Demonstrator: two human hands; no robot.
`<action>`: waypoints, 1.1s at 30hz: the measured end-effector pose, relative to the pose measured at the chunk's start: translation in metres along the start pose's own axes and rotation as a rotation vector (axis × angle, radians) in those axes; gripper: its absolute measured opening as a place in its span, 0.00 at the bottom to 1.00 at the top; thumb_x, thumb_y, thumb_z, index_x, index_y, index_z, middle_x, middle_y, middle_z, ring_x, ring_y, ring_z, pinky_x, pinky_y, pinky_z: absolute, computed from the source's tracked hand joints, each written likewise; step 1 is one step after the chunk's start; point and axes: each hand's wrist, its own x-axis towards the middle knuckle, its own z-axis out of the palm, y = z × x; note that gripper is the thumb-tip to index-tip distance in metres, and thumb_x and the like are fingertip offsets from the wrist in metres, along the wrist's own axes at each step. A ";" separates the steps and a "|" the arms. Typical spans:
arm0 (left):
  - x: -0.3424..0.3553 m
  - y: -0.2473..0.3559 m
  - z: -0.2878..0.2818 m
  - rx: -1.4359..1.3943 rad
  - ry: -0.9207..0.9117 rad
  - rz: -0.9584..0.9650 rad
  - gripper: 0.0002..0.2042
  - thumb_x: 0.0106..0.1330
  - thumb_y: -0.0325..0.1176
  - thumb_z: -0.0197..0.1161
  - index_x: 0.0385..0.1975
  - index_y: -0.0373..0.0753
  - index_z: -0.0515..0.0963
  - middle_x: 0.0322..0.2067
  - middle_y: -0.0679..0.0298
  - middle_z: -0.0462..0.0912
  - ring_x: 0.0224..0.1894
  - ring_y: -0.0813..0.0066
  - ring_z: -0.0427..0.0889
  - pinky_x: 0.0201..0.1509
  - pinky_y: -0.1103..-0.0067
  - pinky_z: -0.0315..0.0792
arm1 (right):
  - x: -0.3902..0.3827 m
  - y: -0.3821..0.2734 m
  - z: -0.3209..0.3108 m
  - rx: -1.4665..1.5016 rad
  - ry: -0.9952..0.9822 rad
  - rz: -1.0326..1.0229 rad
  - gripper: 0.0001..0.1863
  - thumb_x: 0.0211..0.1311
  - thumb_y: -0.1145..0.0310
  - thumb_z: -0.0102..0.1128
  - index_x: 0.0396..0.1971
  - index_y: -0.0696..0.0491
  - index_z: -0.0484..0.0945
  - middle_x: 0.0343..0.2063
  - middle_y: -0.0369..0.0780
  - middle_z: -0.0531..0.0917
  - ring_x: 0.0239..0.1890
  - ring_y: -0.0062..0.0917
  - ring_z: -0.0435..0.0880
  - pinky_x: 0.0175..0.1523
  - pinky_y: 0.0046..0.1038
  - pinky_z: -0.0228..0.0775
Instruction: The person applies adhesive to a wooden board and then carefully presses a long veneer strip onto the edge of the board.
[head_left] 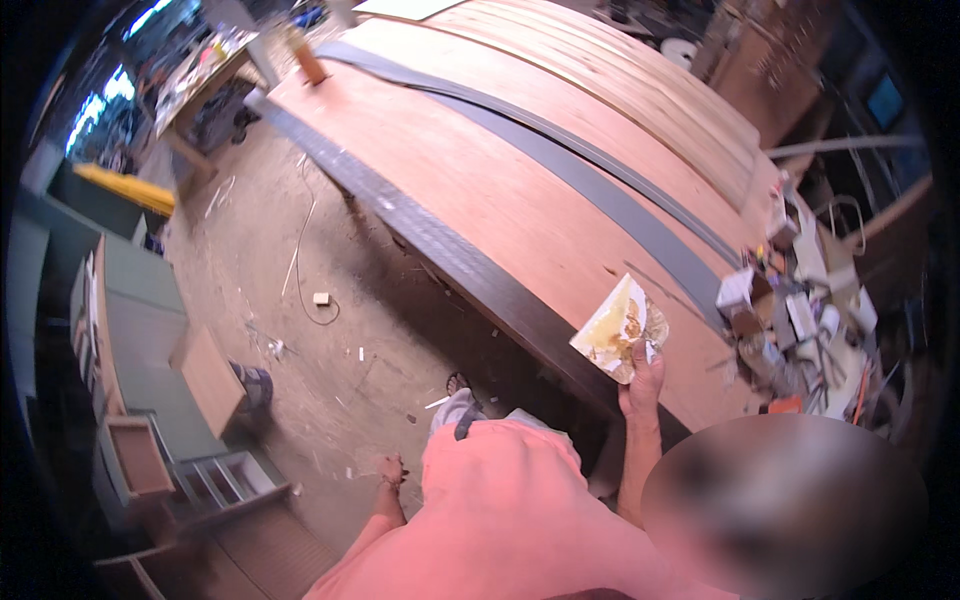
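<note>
My right hand [643,385] grips a flat, squarish white piece [610,325] by its lower right corner, the thumb on top. Yellow and brown stains cover the piece, and its right edge looks ragged; its exact kind I cannot make out. It is over the near edge of a long wooden worktable [480,210]. My left hand [393,470] hangs low at my side above the floor, fingers loosely apart, with nothing visible in it. Long dark grey strips [570,160] run along the tabletop beyond the right hand.
Wooden boards [620,75] lie along the table's far side. Small boxes and tools form a cluttered heap [800,310] at its right end. Cabinet parts [150,330] stand on the left. A cord [303,255] and scraps lie on the floor. A blurred patch covers the lower right.
</note>
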 end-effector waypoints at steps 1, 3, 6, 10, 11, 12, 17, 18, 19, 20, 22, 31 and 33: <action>0.016 0.007 -0.001 0.007 0.013 -0.013 0.19 0.73 0.42 0.62 0.50 0.29 0.76 0.28 0.53 0.84 0.23 0.61 0.86 0.23 0.69 0.77 | 0.011 0.010 0.028 0.020 -0.012 0.011 0.26 0.77 0.59 0.61 0.65 0.59 0.71 0.56 0.40 0.84 0.54 0.27 0.86 0.58 0.33 0.82; 0.034 0.028 -0.012 -0.017 0.041 -0.018 0.18 0.71 0.40 0.63 0.47 0.29 0.79 0.29 0.52 0.85 0.26 0.61 0.87 0.30 0.68 0.79 | 0.032 0.034 0.100 0.062 -0.065 0.050 0.24 0.79 0.60 0.57 0.66 0.58 0.70 0.59 0.40 0.82 0.56 0.28 0.86 0.59 0.33 0.82; 0.094 0.083 -0.034 -0.024 0.097 0.076 0.15 0.67 0.38 0.63 0.40 0.29 0.83 0.30 0.52 0.86 0.31 0.62 0.87 0.38 0.68 0.79 | 0.074 0.073 0.208 0.174 -0.130 0.156 0.24 0.82 0.58 0.51 0.67 0.56 0.69 0.60 0.39 0.82 0.57 0.29 0.85 0.58 0.34 0.82; 0.148 0.134 -0.065 -0.149 0.160 0.334 0.14 0.66 0.38 0.65 0.28 0.31 0.86 0.33 0.49 0.87 0.39 0.56 0.86 0.48 0.65 0.77 | 0.097 0.109 0.334 0.294 -0.249 0.426 0.25 0.83 0.55 0.37 0.67 0.54 0.70 0.58 0.40 0.83 0.57 0.31 0.86 0.60 0.37 0.82; 0.155 0.137 -0.069 -0.113 0.191 0.372 0.15 0.67 0.39 0.65 0.26 0.32 0.86 0.33 0.48 0.87 0.41 0.53 0.85 0.48 0.63 0.76 | 0.111 0.122 0.355 0.297 -0.233 0.447 0.26 0.82 0.52 0.36 0.66 0.52 0.71 0.57 0.38 0.84 0.56 0.30 0.87 0.57 0.36 0.85; 0.161 0.157 -0.073 -0.074 0.192 0.383 0.16 0.67 0.40 0.65 0.27 0.32 0.85 0.34 0.47 0.86 0.42 0.51 0.85 0.50 0.62 0.75 | 0.122 0.132 0.386 0.295 -0.265 0.429 0.26 0.82 0.51 0.37 0.65 0.51 0.72 0.56 0.37 0.84 0.55 0.29 0.87 0.57 0.36 0.85; 0.177 0.175 -0.079 0.128 0.254 0.304 0.18 0.72 0.44 0.61 0.32 0.32 0.85 0.38 0.43 0.85 0.46 0.41 0.82 0.53 0.54 0.72 | 0.172 0.166 0.502 0.239 -0.337 0.409 0.25 0.82 0.48 0.39 0.64 0.49 0.73 0.55 0.34 0.85 0.53 0.26 0.88 0.56 0.35 0.85; 0.170 0.163 -0.081 0.183 0.185 0.238 0.19 0.73 0.45 0.59 0.35 0.32 0.84 0.40 0.42 0.85 0.47 0.40 0.81 0.53 0.53 0.71 | 0.183 0.175 0.516 0.239 -0.305 0.426 0.25 0.82 0.48 0.40 0.64 0.49 0.73 0.55 0.34 0.85 0.53 0.26 0.88 0.55 0.34 0.85; 0.168 0.158 -0.086 0.228 0.126 0.185 0.21 0.74 0.46 0.56 0.38 0.31 0.84 0.42 0.42 0.84 0.48 0.39 0.80 0.54 0.51 0.71 | 0.206 0.191 0.526 0.245 -0.321 0.430 0.25 0.81 0.48 0.41 0.64 0.49 0.73 0.55 0.35 0.85 0.54 0.27 0.87 0.55 0.34 0.85; 0.167 0.136 -0.088 0.280 0.124 0.146 0.24 0.76 0.49 0.53 0.39 0.30 0.84 0.44 0.41 0.84 0.50 0.39 0.80 0.56 0.52 0.71 | 0.222 0.205 0.546 0.249 -0.302 0.435 0.25 0.80 0.48 0.42 0.64 0.49 0.73 0.56 0.35 0.85 0.54 0.27 0.87 0.56 0.34 0.85; 0.183 0.109 -0.097 0.394 0.047 -0.005 0.25 0.76 0.50 0.53 0.41 0.30 0.84 0.42 0.44 0.86 0.48 0.40 0.82 0.54 0.54 0.73 | 0.259 0.230 0.587 0.260 -0.240 0.408 0.25 0.80 0.49 0.44 0.64 0.49 0.73 0.56 0.35 0.84 0.55 0.27 0.87 0.56 0.34 0.85; 0.261 0.240 -0.194 -0.352 0.342 -0.485 0.16 0.72 0.40 0.55 0.35 0.30 0.80 0.32 0.48 0.83 0.36 0.48 0.80 0.47 0.60 0.75 | 0.457 0.274 0.813 0.058 -0.454 0.037 0.26 0.73 0.74 0.53 0.68 0.64 0.65 0.62 0.45 0.79 0.61 0.31 0.82 0.68 0.35 0.75; 0.314 0.277 -0.215 -0.405 0.344 -0.385 0.14 0.71 0.38 0.56 0.33 0.30 0.79 0.31 0.48 0.82 0.35 0.49 0.79 0.46 0.61 0.75 | 0.499 0.271 0.874 -0.069 -0.463 -0.149 0.24 0.74 0.74 0.54 0.66 0.65 0.68 0.60 0.45 0.80 0.60 0.29 0.82 0.66 0.33 0.74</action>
